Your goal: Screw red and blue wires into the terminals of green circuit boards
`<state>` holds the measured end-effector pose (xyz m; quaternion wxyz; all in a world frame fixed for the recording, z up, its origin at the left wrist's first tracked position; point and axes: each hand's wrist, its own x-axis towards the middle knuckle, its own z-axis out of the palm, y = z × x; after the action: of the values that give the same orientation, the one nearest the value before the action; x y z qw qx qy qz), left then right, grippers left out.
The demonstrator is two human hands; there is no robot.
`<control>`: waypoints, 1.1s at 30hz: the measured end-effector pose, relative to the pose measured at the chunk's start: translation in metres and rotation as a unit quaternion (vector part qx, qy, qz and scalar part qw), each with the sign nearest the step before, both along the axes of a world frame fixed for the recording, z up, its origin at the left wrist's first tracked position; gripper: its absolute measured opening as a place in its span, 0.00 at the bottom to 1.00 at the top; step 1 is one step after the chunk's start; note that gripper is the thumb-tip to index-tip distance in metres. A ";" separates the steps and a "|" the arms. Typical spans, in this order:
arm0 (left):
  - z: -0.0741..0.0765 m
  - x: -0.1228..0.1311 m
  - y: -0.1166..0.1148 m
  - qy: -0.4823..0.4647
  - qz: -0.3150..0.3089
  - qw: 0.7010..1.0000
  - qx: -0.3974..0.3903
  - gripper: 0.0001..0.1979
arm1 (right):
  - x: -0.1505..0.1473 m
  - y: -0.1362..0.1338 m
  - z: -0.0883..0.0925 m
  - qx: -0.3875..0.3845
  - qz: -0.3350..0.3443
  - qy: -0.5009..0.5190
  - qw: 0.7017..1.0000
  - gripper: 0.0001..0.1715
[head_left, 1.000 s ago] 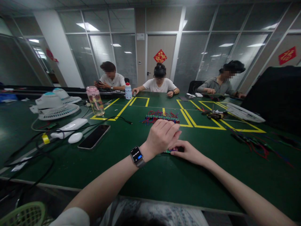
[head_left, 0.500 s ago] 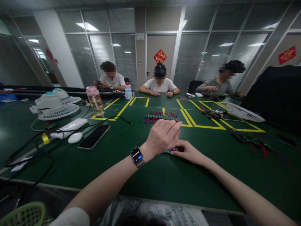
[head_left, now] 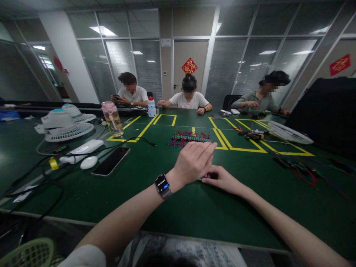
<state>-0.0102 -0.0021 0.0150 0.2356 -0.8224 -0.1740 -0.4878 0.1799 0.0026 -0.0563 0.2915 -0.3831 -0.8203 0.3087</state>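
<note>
A small green circuit board (head_left: 200,180) shows only as a thin edge low over the green table. My right hand (head_left: 218,177) pinches it between thumb and fingers from the right. Crossing in front, my left hand (head_left: 193,161) has its fingers pressed together and bent down over the same spot, so its fingertips and whatever they grip are hidden. A watch (head_left: 162,185) sits on the left wrist. Just beyond the hands lies a row of small circuit boards (head_left: 191,138) with red and blue wires.
Left of my arms lie a phone (head_left: 111,161), a white mouse (head_left: 89,162), black cables and fans (head_left: 68,131). A pink-capped bottle (head_left: 112,120) stands farther back. More wired boards (head_left: 302,170) and a keyboard (head_left: 289,132) are on the right. Three people sit opposite.
My left hand has shifted very slightly to the right, covering more of the board. Across the table, a person's hand has moved from the tabletop towards the blue-and-white bottle.
</note>
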 end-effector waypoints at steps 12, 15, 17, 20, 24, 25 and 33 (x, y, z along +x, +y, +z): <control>0.000 0.001 -0.002 -0.010 0.023 1.000 0.004 0.13 | 0.002 0.004 -0.006 0.011 -0.008 -0.003 1.000 0.11; 0.000 0.000 -0.001 0.027 0.024 0.999 0.013 0.16 | 0.001 0.002 -0.004 0.008 0.000 0.000 1.000 0.12; 0.000 0.000 0.001 0.029 0.032 0.999 0.015 0.16 | 0.001 0.002 -0.003 0.006 0.005 -0.002 1.000 0.12; 0.000 0.000 0.002 0.015 0.033 0.999 0.018 0.15 | 0.001 0.002 -0.004 0.007 0.005 -0.006 1.000 0.13; 0.000 -0.001 0.000 0.008 0.038 0.999 0.017 0.13 | 0.001 0.003 -0.007 0.010 0.000 -0.013 1.000 0.12; 0.000 -0.001 0.000 0.008 0.039 0.999 0.015 0.13 | 0.001 0.003 -0.007 0.011 -0.002 -0.013 1.000 0.12; -0.003 0.004 -0.002 -0.009 -0.013 0.998 -0.059 0.16 | 0.000 0.001 -0.002 0.015 0.004 -0.013 1.000 0.15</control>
<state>-0.0066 -0.0039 0.0125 0.1785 -0.8329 -0.1934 -0.4869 0.1802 0.0038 -0.0580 0.2853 -0.3793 -0.8302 0.2926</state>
